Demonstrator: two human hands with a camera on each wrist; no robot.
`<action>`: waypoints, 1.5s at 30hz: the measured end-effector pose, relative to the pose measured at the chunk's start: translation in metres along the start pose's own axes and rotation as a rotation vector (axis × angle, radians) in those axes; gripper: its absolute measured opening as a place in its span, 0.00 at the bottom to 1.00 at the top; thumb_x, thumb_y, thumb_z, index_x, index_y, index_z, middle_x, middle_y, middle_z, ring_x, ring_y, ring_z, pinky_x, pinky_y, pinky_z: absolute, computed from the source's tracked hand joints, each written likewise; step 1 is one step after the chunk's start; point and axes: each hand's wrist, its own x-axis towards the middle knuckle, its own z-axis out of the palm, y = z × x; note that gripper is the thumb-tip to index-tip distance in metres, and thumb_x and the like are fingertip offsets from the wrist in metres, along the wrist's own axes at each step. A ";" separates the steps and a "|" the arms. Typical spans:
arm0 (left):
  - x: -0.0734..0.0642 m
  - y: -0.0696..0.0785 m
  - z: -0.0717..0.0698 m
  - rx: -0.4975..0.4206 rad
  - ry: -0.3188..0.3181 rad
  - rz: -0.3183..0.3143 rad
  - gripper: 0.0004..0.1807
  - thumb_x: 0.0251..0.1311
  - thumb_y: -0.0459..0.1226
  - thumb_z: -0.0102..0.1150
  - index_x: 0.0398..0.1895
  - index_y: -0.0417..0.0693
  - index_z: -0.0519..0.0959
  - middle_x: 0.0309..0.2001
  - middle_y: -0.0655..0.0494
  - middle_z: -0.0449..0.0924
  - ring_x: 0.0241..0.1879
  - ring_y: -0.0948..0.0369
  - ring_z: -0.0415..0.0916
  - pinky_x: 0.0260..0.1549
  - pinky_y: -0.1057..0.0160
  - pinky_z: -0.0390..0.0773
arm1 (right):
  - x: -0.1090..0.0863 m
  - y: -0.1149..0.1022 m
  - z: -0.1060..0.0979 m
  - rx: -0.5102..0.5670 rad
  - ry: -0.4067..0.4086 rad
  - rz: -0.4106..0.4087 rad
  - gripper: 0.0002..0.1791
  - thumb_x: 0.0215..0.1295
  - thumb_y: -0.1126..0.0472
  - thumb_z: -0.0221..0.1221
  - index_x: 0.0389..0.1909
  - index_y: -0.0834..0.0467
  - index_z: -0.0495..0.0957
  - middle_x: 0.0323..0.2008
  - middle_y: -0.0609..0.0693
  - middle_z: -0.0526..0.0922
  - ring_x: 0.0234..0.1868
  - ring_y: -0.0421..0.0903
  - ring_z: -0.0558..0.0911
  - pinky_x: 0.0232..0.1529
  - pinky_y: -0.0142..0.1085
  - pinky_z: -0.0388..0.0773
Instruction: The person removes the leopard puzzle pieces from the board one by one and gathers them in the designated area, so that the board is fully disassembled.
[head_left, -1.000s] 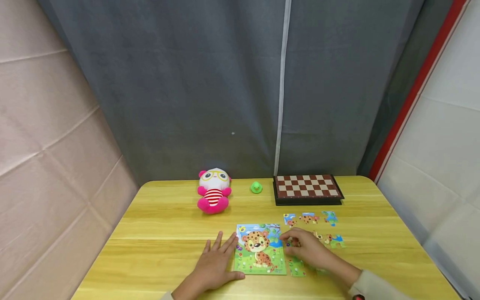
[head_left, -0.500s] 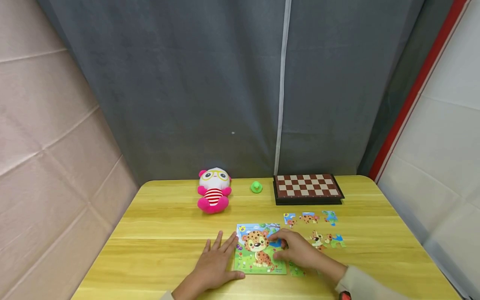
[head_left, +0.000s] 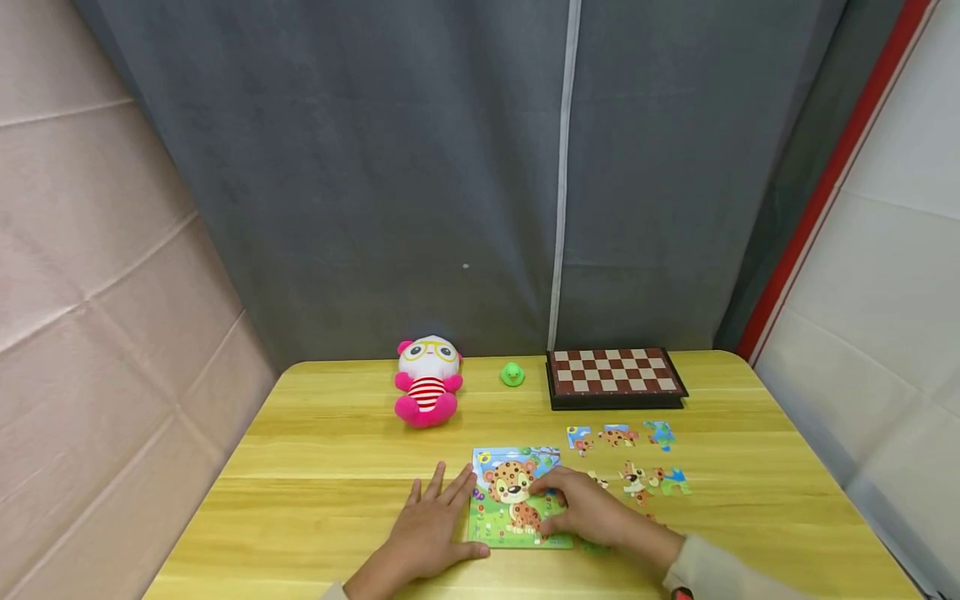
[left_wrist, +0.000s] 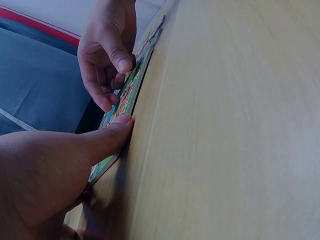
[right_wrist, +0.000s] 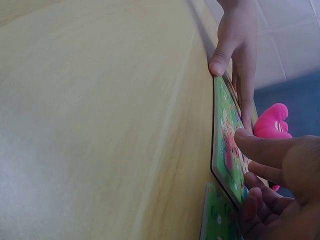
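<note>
A square puzzle board (head_left: 497, 523) with a spotted leopard cub picture lies flat on the table. My left hand (head_left: 429, 530) rests spread beside it, fingertips at its left edge and thumb at its lower left corner. Over the board's right part, my right hand (head_left: 588, 510) has its thumb and index finger apart, pointing at the cub. Its thumb (right_wrist: 260, 147) is close to the picture in the right wrist view; whether it touches is unclear. I see nothing between those fingers in the left wrist view. Loose jigsaw pieces lie right of the board, some hidden by the right hand.
Behind the board are a pink panda plush (head_left: 427, 392), a small green rubber duck (head_left: 512, 375) and a checkered chess box (head_left: 617, 379). Separate pieces, such as a blue-green one (head_left: 660, 435), lie in rows in front of the box. A grey curtain (head_left: 412, 183) hangs behind the table.
My right hand has moved left from the loose pieces at the board's right edge onto the cub picture, uncovering some pieces. The left hand and the board have stayed put.
</note>
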 end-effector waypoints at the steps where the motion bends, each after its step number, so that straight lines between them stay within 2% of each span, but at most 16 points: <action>1: 0.000 0.000 0.000 -0.001 0.001 0.000 0.61 0.53 0.79 0.49 0.84 0.55 0.52 0.84 0.60 0.43 0.81 0.40 0.39 0.72 0.28 0.48 | 0.000 0.000 0.001 -0.008 -0.001 -0.003 0.27 0.53 0.56 0.77 0.55 0.57 0.83 0.38 0.45 0.77 0.34 0.42 0.70 0.32 0.31 0.69; 6: 0.000 -0.001 0.001 0.001 0.003 0.001 0.62 0.53 0.79 0.47 0.84 0.55 0.52 0.84 0.61 0.42 0.81 0.40 0.39 0.72 0.28 0.48 | 0.000 0.000 0.002 -0.048 -0.005 -0.021 0.26 0.53 0.55 0.77 0.54 0.56 0.84 0.41 0.43 0.78 0.36 0.40 0.72 0.37 0.31 0.71; 13: 0.000 0.001 -0.001 -0.004 0.005 0.004 0.61 0.53 0.78 0.49 0.84 0.54 0.52 0.84 0.60 0.43 0.81 0.40 0.39 0.72 0.28 0.48 | 0.000 0.000 0.004 -0.107 -0.006 -0.025 0.25 0.54 0.54 0.77 0.53 0.53 0.84 0.49 0.41 0.80 0.50 0.43 0.79 0.53 0.38 0.79; 20: -0.001 0.002 -0.003 -0.003 0.008 0.006 0.61 0.54 0.77 0.51 0.84 0.53 0.53 0.84 0.59 0.44 0.81 0.39 0.39 0.72 0.28 0.48 | 0.001 -0.002 0.004 -0.103 -0.004 -0.035 0.22 0.53 0.57 0.77 0.50 0.50 0.85 0.46 0.39 0.77 0.47 0.39 0.77 0.50 0.35 0.78; 28: -0.001 0.002 -0.003 -0.005 0.006 0.005 0.61 0.54 0.77 0.51 0.84 0.54 0.53 0.84 0.59 0.43 0.81 0.39 0.39 0.72 0.28 0.48 | 0.000 -0.005 0.006 -0.122 0.011 -0.033 0.18 0.53 0.60 0.76 0.44 0.45 0.86 0.43 0.37 0.73 0.48 0.39 0.75 0.55 0.37 0.77; 33: 0.000 0.000 -0.001 -0.006 0.003 0.007 0.61 0.54 0.78 0.50 0.84 0.54 0.52 0.84 0.59 0.43 0.81 0.39 0.39 0.72 0.28 0.48 | -0.002 -0.006 0.006 -0.113 0.018 -0.037 0.17 0.54 0.61 0.76 0.43 0.43 0.85 0.43 0.39 0.73 0.48 0.40 0.73 0.52 0.36 0.75; 40: 0.001 -0.001 0.001 0.004 0.002 0.008 0.61 0.54 0.78 0.49 0.84 0.54 0.53 0.84 0.60 0.43 0.81 0.40 0.39 0.72 0.28 0.49 | -0.004 -0.008 0.004 -0.092 -0.003 -0.052 0.15 0.59 0.60 0.73 0.45 0.43 0.84 0.44 0.39 0.78 0.44 0.39 0.75 0.44 0.33 0.75; 45: 0.001 -0.002 0.001 0.005 0.002 0.011 0.61 0.53 0.79 0.49 0.84 0.54 0.53 0.84 0.60 0.43 0.81 0.40 0.39 0.72 0.27 0.49 | -0.004 -0.008 0.002 -0.050 -0.030 -0.077 0.13 0.63 0.63 0.70 0.46 0.44 0.84 0.46 0.39 0.84 0.49 0.40 0.80 0.50 0.37 0.79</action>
